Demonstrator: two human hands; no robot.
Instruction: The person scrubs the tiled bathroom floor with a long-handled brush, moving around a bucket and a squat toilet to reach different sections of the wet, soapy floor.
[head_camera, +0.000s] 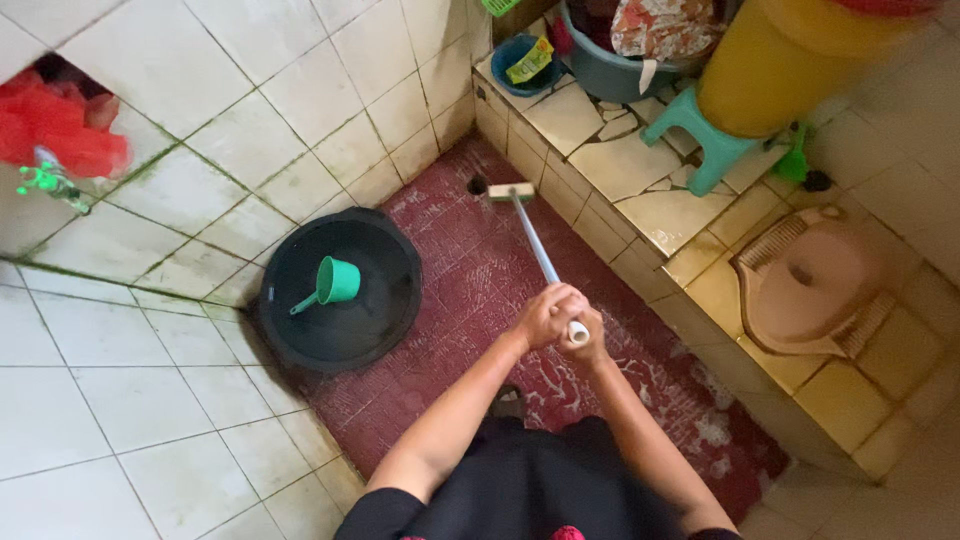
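Tiled washroom seen from above: white wall tiles with green-stained grout on the left, dark red floor in the middle, wet and streaked with white suds near the person's feet. Both hands grip one long pale brush handle. Left hand is wrapped tight round the shaft just below the top; right hand is closed round the white top end, touching the left. Handle slants away from the person to a flat pale brush head, which sits on the red floor right beside a small round drain hole, close under the raised step.

Left of the handle, a black round basin stands in the corner against the wall, with a green dipper inside, its handle pointing lower left. On the right, a raised platform of cracked cream and yellow tiles holds a pinkish squat toilet pan. A teal plastic stool stands on the platform, partly under a big yellow drum. Behind it a grey-blue tub holds patterned cloth, and beside it a blue bowl holds a small yellow-green sachet, print too small to tell. Upper left, a red cloth bundle fills a wall gap, with a green-capped clear bottle just below it.
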